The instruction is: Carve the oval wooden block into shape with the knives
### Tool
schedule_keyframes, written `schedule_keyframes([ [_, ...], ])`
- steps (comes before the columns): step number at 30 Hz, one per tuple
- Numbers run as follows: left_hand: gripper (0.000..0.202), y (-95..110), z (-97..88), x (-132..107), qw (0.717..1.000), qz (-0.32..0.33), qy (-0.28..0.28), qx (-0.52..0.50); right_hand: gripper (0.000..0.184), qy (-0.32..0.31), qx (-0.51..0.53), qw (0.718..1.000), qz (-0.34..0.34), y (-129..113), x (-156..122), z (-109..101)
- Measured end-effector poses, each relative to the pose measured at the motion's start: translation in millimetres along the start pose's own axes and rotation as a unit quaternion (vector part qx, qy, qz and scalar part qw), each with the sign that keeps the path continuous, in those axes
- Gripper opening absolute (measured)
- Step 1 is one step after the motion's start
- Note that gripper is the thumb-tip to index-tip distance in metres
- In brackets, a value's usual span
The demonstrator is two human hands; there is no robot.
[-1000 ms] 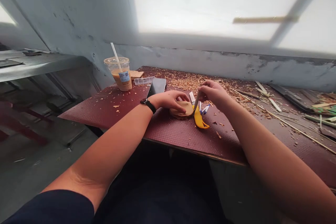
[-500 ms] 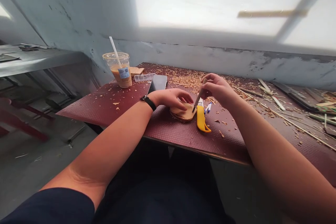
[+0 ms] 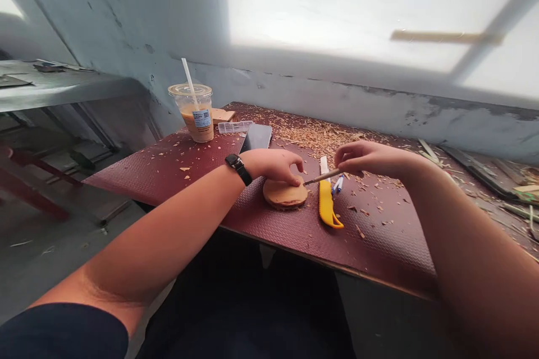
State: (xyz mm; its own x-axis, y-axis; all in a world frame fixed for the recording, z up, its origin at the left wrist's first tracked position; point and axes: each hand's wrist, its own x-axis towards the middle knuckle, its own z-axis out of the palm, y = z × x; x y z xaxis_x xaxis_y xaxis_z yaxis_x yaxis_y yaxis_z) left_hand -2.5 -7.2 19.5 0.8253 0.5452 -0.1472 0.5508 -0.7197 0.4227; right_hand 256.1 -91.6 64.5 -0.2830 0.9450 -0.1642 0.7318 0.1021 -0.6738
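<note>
A round tan wooden disc [image 3: 284,194] lies on the dark red table [image 3: 181,171]. My left hand [image 3: 275,165], with a black watch at the wrist, presses its curled fingers on the disc's far edge. My right hand [image 3: 362,158] pinches a thin stick-like tool [image 3: 322,177], held nearly level, with its tip at the disc's upper right edge. A yellow utility knife [image 3: 327,207] lies just right of the disc, under the tool.
An iced coffee cup with a straw [image 3: 196,113], a clear plastic box [image 3: 234,127] and a black phone [image 3: 256,138] stand at the back left. Pens [image 3: 338,183] lie by the knife. Wood shavings [image 3: 320,136] cover the back; sticks and strips lie at the right.
My right hand has swung out to the right and tipped the tool from nearly upright to nearly level. My left hand has stayed on the disc. The camera has shifted a little.
</note>
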Motion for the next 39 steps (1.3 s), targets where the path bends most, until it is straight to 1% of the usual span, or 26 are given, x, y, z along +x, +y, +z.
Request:
schedule_keyframes([
  [2, 0.045, 1.1, -6.0, -18.2, 0.999, -0.027, -0.001, 0.031, 0.026, -0.067, -0.099, 0.993, 0.006, -13.4, 0.4, 3.9],
  [3, 0.041, 2.2, -5.6, -29.6, 0.998, -0.041, 0.003, 0.044, 0.029, -0.071, -0.135, 0.988, -0.001, -18.7, -0.6, 9.1],
  [5, 0.036, 5.6, 3.3, -54.4, 0.996, -0.061, 0.021, 0.06, 0.027, -0.052, -0.204, 0.978, -0.013, -25.2, -7.8, 25.6],
  [6, 0.037, 7.8, 11.4, -66.6, 0.994, -0.078, 0.044, 0.07, 0.027, -0.039, -0.237, 0.97, -0.018, -26.4, -14.3, 36.3],
  [8, 0.039, 13.0, 32.4, -87.7, 0.981, -0.096, 0.135, 0.105, 0.032, 0.011, -0.275, 0.961, -0.025, -26.3, -32.0, 61.4],
  [10, 0.038, 18.7, 55.0, -102.8, 0.964, -0.057, 0.238, 0.107, 0.033, 0.075, -0.264, 0.961, -0.034, -25.0, -52.2, 88.5],
  [11, 0.038, 21.5, 65.3, -108.1, 0.959, -0.026, 0.271, 0.083, 0.032, 0.109, -0.245, 0.963, -0.038, -24.6, -61.6, 102.0],
  [12, 0.038, 24.2, 74.3, -111.9, 0.956, 0.003, 0.289, 0.051, 0.03, 0.133, -0.236, 0.962, -0.045, -24.4, -69.7, 115.0],
  [13, 0.037, 26.7, 82.0, -114.7, 0.955, 0.026, 0.294, 0.028, 0.026, 0.16, -0.223, 0.959, -0.063, -24.5, -76.0, 127.3],
  [14, 0.036, 28.8, 88.2, -116.5, 0.954, 0.044, 0.295, 0.014, 0.024, 0.19, -0.222, 0.954, -0.067, -24.9, -80.4, 138.6],
  [16, 0.032, 31.8, 97.5, -118.4, 0.954, 0.069, 0.29, 0.006, 0.029, 0.24, -0.236, 0.938, -0.079, -26.3, -84.1, 157.9],
  [17, 0.03, 32.6, 101.1, -118.9, 0.953, 0.076, 0.292, 0.013, 0.033, 0.253, -0.245, 0.933, -0.075, -27.3, -83.9, 165.6],
  [19, 0.026, 33.1, 107.8, -119.8, 0.949, 0.078, 0.303, 0.035, 0.039, 0.257, -0.26, 0.928, -0.071, -29.9, -82.0, 177.1],
  [22, 0.026, 31.2, 118.3, -121.9, 0.94, 0.079, 0.325, 0.063, 0.039, 0.245, -0.27, 0.928, -0.075, -34.8, -81.5, 186.5],
  [24, 0.032, 28.8, 125.3, -123.3, 0.935, 0.088, 0.335, 0.078, 0.038, 0.245, -0.272, 0.927, -0.085, -37.9, -84.2, 189.9],
  [26, 0.039, 25.7, 131.4, -123.8, 0.926, 0.096, 0.352, 0.097, 0.037, 0.255, -0.271, 0.924, -0.089, -40.1, -87.5, 192.1],
  [28, 0.043, 22.7, 135.9, -122.8, 0.916, 0.1, 0.371, 0.111, 0.035, 0.272, -0.268, 0.92, -0.084, -41.2, -89.7, 193.9],
  [31, 0.039, 20.0, 139.5, -119.0, 0.901, 0.106, 0.405, 0.115, 0.032, 0.284, -0.26, 0.92, -0.073, -41.0, -90.2, 195.6],
  [34, 0.035, 22.4, 139.4, -114.7, 0.893, 0.1, 0.425, 0.107, 0.032, 0.286, -0.251, 0.923, -0.066, -39.2, -90.6, 196.6],
  [39, 0.023, 33.4, 135.3, -110.3, 0.906, 0.062, 0.405, 0.103, 0.035, 0.284, -0.236, 0.928, -0.048, -38.3, -92.6, 198.2],
])
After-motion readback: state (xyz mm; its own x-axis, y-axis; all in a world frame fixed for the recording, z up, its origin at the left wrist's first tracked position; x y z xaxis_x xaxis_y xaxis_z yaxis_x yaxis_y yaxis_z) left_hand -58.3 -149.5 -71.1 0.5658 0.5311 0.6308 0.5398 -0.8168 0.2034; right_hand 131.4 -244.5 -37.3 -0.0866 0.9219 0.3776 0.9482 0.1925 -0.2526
